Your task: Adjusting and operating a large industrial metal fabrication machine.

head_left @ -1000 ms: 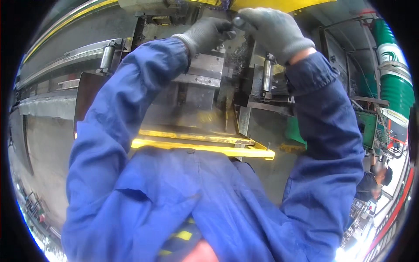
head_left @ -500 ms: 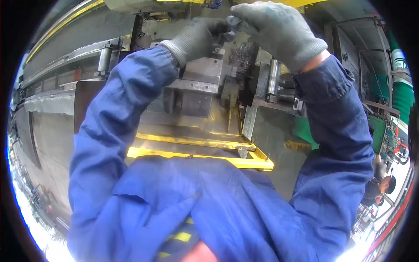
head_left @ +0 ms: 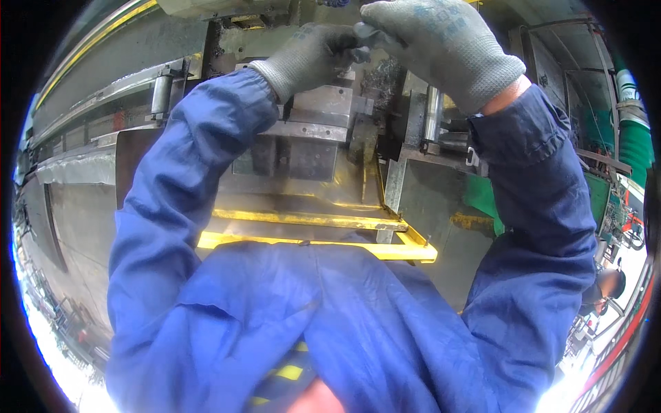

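Note:
Both of my hands are raised at the top of the view, in grey knitted work gloves. My left hand [head_left: 310,60] has its fingers curled, and the tips point toward the other hand. Closed at the fingertips, my right hand [head_left: 447,54] meets or nearly meets the left fingers. Whatever is pinched between them is too small and too hidden to make out. Beneath the hands lies a machine bed with a stepped metal block [head_left: 322,102]. Metal shavings [head_left: 383,77] are heaped beside that block, below the gap between my wrists.
A yellow metal frame [head_left: 330,253] crosses just in front of my body. Shiny steel cylinders stand on the machine, one at left [head_left: 162,94] and another at right [head_left: 432,113]. A green ribbed tube [head_left: 635,141] rises at far right. Another person [head_left: 607,283] is at the right edge.
My hands stay close together, with the right wrist shifted slightly to the right. The view has moved a little. The person at the right edge has changed posture.

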Tool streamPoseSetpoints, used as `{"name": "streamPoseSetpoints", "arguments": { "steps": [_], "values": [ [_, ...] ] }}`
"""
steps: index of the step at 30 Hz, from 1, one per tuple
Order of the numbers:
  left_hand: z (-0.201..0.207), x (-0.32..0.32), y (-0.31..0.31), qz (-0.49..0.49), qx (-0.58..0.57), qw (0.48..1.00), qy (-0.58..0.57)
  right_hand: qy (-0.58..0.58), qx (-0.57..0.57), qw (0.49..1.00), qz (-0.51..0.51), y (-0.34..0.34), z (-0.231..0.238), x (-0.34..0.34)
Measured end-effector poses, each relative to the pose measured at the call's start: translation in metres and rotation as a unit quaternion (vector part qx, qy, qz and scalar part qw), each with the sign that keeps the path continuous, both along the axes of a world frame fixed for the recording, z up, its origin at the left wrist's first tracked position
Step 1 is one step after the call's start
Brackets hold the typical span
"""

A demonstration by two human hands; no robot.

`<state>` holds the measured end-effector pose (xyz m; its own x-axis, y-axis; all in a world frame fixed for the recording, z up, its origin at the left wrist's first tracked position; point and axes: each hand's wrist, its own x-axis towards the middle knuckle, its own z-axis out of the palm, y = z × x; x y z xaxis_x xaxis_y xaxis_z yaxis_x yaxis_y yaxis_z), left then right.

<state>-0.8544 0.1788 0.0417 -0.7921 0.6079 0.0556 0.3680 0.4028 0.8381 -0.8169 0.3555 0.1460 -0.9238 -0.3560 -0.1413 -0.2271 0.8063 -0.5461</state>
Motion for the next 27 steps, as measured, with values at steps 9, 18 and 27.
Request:
{"name": "streamPoseSetpoints", "arguments": {
  "steps": [9, 18, 27],
  "values": [
    [-0.007, -0.008, 0.011, -0.036, -0.095, 0.995, -0.005, -0.096, -0.063, 0.993, -0.037, -0.034, -0.003, -0.001],
    [-0.009, -0.015, 0.003, -0.063, -0.044, 0.995, 0.065, 0.144, 0.131, 0.962, 0.191, 0.017, -0.020, -0.025],
    [-0.026, -0.028, 0.010, -0.094, -0.087, 0.991, 0.029, -0.051, -0.530, 0.814, 0.234, 0.030, -0.093, -0.065]
  ]
}}
